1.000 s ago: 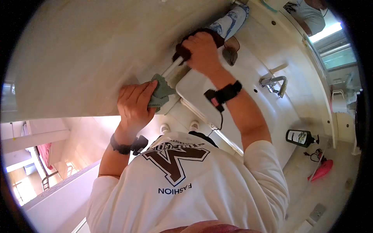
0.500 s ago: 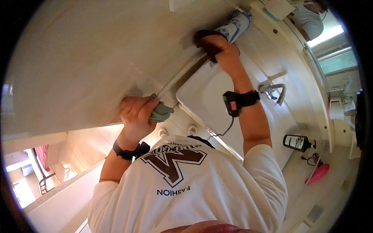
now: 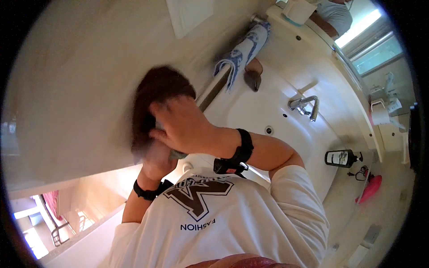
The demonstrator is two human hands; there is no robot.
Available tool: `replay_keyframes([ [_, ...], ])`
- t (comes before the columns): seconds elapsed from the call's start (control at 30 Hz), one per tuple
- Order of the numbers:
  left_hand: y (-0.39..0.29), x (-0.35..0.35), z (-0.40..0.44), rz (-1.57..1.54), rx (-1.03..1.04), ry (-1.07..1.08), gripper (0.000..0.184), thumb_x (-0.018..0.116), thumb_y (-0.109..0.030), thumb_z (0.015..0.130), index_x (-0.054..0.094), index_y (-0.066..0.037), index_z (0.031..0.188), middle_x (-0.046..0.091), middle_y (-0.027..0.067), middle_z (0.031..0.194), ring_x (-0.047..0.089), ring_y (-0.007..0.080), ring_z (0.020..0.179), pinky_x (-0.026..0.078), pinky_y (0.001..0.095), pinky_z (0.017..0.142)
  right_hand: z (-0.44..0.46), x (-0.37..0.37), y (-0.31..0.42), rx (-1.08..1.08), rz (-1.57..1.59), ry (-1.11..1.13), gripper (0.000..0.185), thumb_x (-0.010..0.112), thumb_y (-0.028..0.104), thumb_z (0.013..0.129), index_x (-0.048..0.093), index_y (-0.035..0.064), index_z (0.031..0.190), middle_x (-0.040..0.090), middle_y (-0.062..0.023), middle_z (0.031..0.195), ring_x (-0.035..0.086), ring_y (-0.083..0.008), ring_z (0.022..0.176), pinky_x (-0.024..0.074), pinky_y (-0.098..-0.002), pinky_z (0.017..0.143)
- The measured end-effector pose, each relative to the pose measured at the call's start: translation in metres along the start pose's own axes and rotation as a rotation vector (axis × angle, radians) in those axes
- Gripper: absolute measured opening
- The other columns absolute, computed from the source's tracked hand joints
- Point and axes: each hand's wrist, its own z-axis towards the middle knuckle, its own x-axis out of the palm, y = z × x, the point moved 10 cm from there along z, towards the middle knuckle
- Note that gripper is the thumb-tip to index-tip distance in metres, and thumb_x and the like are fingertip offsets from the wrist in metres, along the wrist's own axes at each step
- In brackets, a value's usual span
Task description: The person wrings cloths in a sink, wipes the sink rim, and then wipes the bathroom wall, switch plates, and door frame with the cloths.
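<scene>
Here, two hands [image 3: 190,127] [image 3: 158,161] at one brown cloth [image 3: 156,91], one green cloth [image 3: 178,154].

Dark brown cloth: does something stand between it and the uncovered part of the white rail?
Nothing visible stands between the dark brown cloth and the near part of the white rail. The blue-and-white towel hangs farther along it.

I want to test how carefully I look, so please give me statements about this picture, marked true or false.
1. The blue-and-white towel hangs over the rail. True.
2. The right hand is on the faucet. False: it is at the dark brown cloth.
3. The pump bottle is dark, with a light label. True.
4. The left hand is far from the right hand. False: the hands are close together.
</scene>
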Motion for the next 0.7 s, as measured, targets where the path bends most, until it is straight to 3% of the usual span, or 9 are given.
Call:
replay_keyframes([
  [0.1,-0.014,-0.016,0.019,0.106,0.095,-0.086,0.027,0.068,-0.013,0.069,0.067,-0.006,0.095,0.065,0.0100,0.088,0.059,0.0254,0.073,0.045,0.0392,0.071,0.019,-0.051,-0.062,0.084,-0.314,-0.450,0.050,0.056,0.024,0.087,0.050,-0.0130,0.120,0.042,-0.0371,0.127,0.036,-0.0497,0.125,0.0229,-0.0566,0.111],
  [0.2,-0.014,-0.016,0.025,0.051,0.082,-0.096,0.026,0.067,-0.013,0.069,0.066,-0.006,0.095,0.065,0.0097,0.085,0.059,0.0262,0.072,0.045,0.0394,0.071,0.043,-0.097,-0.158,0.443,-0.652,-0.150,0.044,0.049,0.015,0.089,0.050,-0.0143,0.122,0.038,-0.0351,0.135,0.034,-0.0485,0.129,0.0229,-0.0570,0.110],
  [0.27,-0.012,-0.015,0.023,0.052,0.071,-0.096,0.028,0.068,-0.015,0.068,0.066,-0.006,0.094,0.066,0.0094,0.083,0.059,0.0262,0.073,0.045,0.0393,0.071,0.046,-0.141,-0.191,0.445,-1.059,-0.125,0.049,0.061,0.015,0.081,0.052,-0.0126,0.121,0.046,-0.0280,0.129,0.041,-0.0430,0.124,0.0301,-0.0460,0.109],
  [0.33,-0.014,-0.019,0.021,0.072,0.096,-0.125,0.026,0.068,-0.018,0.071,0.066,-0.007,0.094,0.066,0.0088,0.084,0.060,0.0258,0.073,0.045,0.0391,0.071,0.045,-0.177,-0.183,0.450,-0.902,-0.148,0.056,0.069,0.001,0.063,0.048,-0.0161,0.112,0.050,-0.0339,0.112,0.048,-0.0466,0.111,0.0394,-0.0391,0.101],
  [0.37,-0.012,-0.018,0.021,0.077,0.090,-0.125,0.026,0.068,-0.018,0.071,0.066,-0.007,0.094,0.066,0.0088,0.084,0.060,0.0258,0.073,0.045,0.0391,0.071,0.045,-0.174,-0.178,0.393,-0.990,-0.249,0.055,0.070,0.011,0.065,0.053,-0.0124,0.113,0.051,-0.0291,0.114,0.049,-0.0424,0.112,0.0358,-0.0398,0.104],
  [0.47,-0.010,-0.017,0.021,0.074,0.092,-0.122,0.024,0.068,-0.019,0.073,0.066,-0.008,0.095,0.067,0.0083,0.087,0.061,0.0253,0.075,0.045,0.0388,0.071,0.047,-0.116,-0.128,0.296,-1.339,-0.103,0.041,0.063,0.012,0.074,0.059,-0.0088,0.109,0.051,-0.0294,0.117,0.047,-0.0438,0.115,0.0319,-0.0483,0.107],
  [0.53,-0.010,-0.021,0.022,0.062,0.104,-0.138,0.035,0.073,-0.013,0.062,0.066,-0.008,0.095,0.068,0.0090,0.089,0.061,0.0251,0.071,0.046,0.0381,0.066,0.044,-0.107,-0.121,0.243,-0.727,-0.309,0.032,0.053,0.003,0.078,0.058,-0.0090,0.107,0.048,-0.0340,0.119,0.044,-0.0492,0.117,0.0305,-0.0555,0.106],
  [0.57,-0.008,-0.020,0.024,0.068,0.096,-0.128,0.035,0.073,-0.013,0.062,0.066,-0.008,0.095,0.068,0.0090,0.089,0.061,0.0251,0.071,0.046,0.0381,0.066,0.040,-0.111,-0.107,0.124,-0.775,-0.494,0.044,0.061,-0.001,0.072,0.051,-0.0095,0.115,0.043,-0.0334,0.128,0.042,-0.0474,0.122,0.0340,-0.0490,0.106],
  [0.7,-0.009,-0.018,0.025,0.048,0.122,-0.102,0.039,0.074,-0.015,0.062,0.065,-0.007,0.099,0.067,0.0098,0.086,0.061,0.0248,0.068,0.044,0.0372,0.061,0.045,-0.166,-0.138,0.358,-1.057,-0.378,0.064,0.074,0.010,0.069,0.047,-0.0071,0.125,0.045,-0.0280,0.131,0.047,-0.0408,0.120,0.0402,-0.0392,0.103],
])
